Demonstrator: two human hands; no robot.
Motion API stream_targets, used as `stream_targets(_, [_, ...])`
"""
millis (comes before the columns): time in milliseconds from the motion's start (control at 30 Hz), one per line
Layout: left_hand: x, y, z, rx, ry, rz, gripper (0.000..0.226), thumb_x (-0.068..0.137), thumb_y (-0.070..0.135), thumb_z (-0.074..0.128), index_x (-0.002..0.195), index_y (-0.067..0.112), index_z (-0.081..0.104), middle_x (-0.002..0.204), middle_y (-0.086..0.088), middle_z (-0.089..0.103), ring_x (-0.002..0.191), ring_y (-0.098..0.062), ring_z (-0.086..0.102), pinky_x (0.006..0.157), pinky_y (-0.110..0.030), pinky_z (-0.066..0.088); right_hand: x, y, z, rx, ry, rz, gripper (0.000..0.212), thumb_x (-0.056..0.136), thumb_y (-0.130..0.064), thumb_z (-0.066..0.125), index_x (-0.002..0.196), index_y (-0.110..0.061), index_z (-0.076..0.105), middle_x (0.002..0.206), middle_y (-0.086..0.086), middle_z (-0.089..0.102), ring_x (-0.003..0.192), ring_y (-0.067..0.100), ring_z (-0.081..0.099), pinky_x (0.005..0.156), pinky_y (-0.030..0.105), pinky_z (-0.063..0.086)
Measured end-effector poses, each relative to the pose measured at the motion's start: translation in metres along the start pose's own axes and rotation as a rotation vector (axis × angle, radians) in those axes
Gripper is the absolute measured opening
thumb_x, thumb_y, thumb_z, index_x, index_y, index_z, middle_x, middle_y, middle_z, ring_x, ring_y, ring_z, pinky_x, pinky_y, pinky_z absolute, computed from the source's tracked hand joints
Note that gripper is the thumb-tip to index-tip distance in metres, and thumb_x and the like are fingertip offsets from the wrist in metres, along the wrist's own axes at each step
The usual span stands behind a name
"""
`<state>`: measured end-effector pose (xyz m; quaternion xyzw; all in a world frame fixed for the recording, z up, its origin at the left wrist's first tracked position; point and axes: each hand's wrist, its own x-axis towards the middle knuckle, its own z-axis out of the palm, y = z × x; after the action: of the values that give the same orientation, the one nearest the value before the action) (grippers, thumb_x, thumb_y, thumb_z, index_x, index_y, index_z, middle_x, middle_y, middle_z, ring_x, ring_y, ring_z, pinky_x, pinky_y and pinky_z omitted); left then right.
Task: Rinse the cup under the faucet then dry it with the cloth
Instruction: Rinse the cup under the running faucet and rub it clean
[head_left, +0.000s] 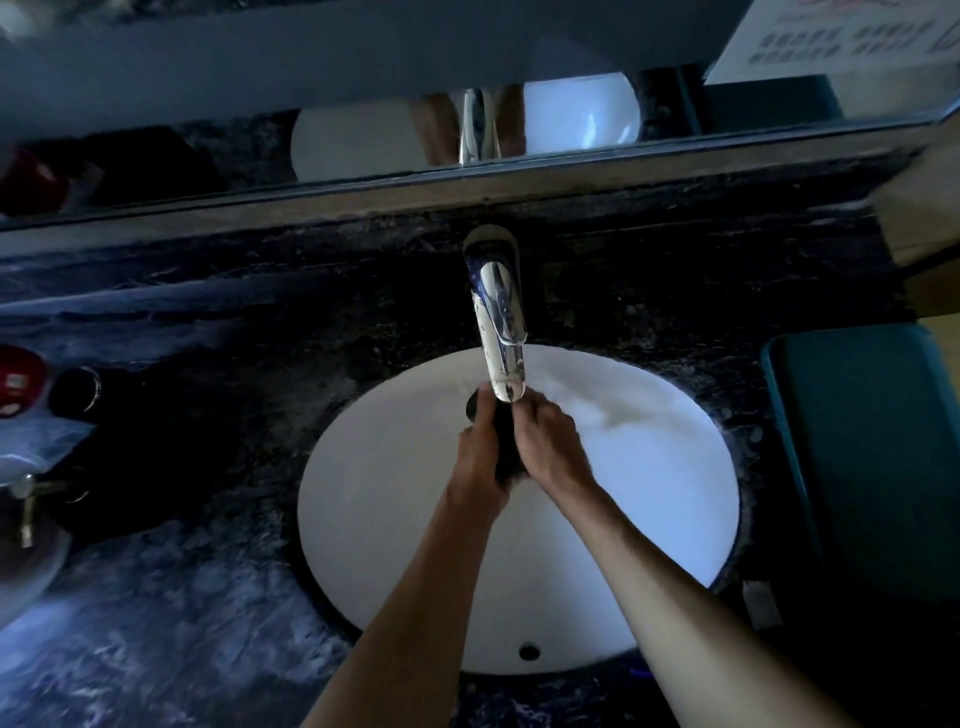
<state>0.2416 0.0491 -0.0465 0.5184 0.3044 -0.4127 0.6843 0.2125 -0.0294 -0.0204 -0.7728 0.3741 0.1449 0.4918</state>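
Observation:
A dark cup (505, 447) is held between both hands over the white sink basin (395, 519), right under the tip of the chrome faucet (500, 322). My left hand (480, 457) grips its left side and my right hand (545, 441) presses against its right side. Most of the cup is hidden by the hands; only a dark strip and part of its rim (471, 405) show. Whether water is running I cannot tell. No cloth is clearly visible.
A dark marbled countertop (208, 623) surrounds the basin. At the left stand a red container (18, 382), a dark round lid (75, 389) and a plastic bag (36, 441). A teal tray (872, 457) lies on the right. A mirror (363, 78) runs along the back.

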Motion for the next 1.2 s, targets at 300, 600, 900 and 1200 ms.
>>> stream_targets(300, [0.006, 0.019, -0.001, -0.485, -0.072, -0.258, 0.064, 0.102, 0.055, 0.039, 0.092, 0.004, 0.078, 0.087, -0.015, 0.078, 0.086, -0.031, 0.075, 0.079, -0.040, 0.057, 0.006, 0.018, -0.019, -0.224, -0.166, -0.318, 0.047, 0.093, -0.042, 0.061, 0.135, -0.031, 0.044, 0.113, 0.008, 0.055, 0.106, 0.029, 0.059, 0.079, 0.033, 0.044])
stream_targets(600, [0.009, 0.014, 0.003, -0.525, -0.007, -0.368, 0.051, 0.105, 0.044, 0.034, 0.090, 0.008, 0.068, 0.071, -0.015, 0.075, 0.074, -0.030, 0.073, 0.061, -0.034, 0.061, -0.002, 0.002, -0.023, -0.477, -0.022, -0.326, 0.050, 0.091, -0.065, 0.047, 0.126, -0.029, 0.047, 0.113, 0.008, 0.064, 0.101, 0.039, 0.063, 0.079, 0.043, 0.052])
stream_targets(900, [0.012, 0.006, -0.003, -0.231, 0.050, -0.093, 0.066, 0.094, 0.061, 0.056, 0.129, 0.007, 0.067, 0.128, -0.027, 0.070, 0.109, -0.038, 0.069, 0.073, -0.039, 0.054, 0.002, 0.006, -0.014, 0.092, -0.135, -0.045, 0.033, 0.101, -0.051, 0.040, 0.118, -0.028, 0.056, 0.119, 0.011, 0.068, 0.104, 0.033, 0.068, 0.082, 0.050, 0.059])
stream_targets(1200, [-0.009, 0.008, -0.012, 0.173, -0.143, 0.275, 0.044, 0.081, 0.025, 0.081, 0.121, 0.012, 0.068, 0.115, -0.016, 0.075, 0.106, -0.028, 0.075, 0.094, -0.044, 0.060, -0.007, 0.026, -0.014, 0.825, -0.238, 0.186, 0.037, 0.107, -0.038, 0.038, 0.120, -0.018, 0.067, 0.114, 0.011, 0.075, 0.105, 0.030, 0.072, 0.087, 0.053, 0.059])
